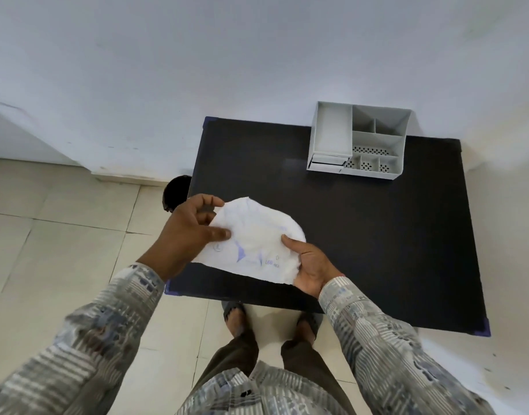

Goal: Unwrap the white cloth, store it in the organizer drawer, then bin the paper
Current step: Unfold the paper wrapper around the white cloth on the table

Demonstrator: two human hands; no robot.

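Observation:
A crumpled white paper wrap (251, 244) with faint blue print hangs above the near left part of the black table (362, 229). My left hand (191, 229) pinches its upper left edge and my right hand (311, 265) cups its lower right side. A soft white bulge in the middle looks like the cloth; I cannot tell cloth from paper clearly. The grey organizer (359, 139) stands at the table's far edge, its small drawers (324, 166) at the lower left front appearing closed. A dark round bin (176, 193) sits on the floor off the table's left edge.
A white wall rises behind the table. Beige floor tiles (62, 235) spread to the left. My feet in sandals (236, 316) stand at the table's near edge.

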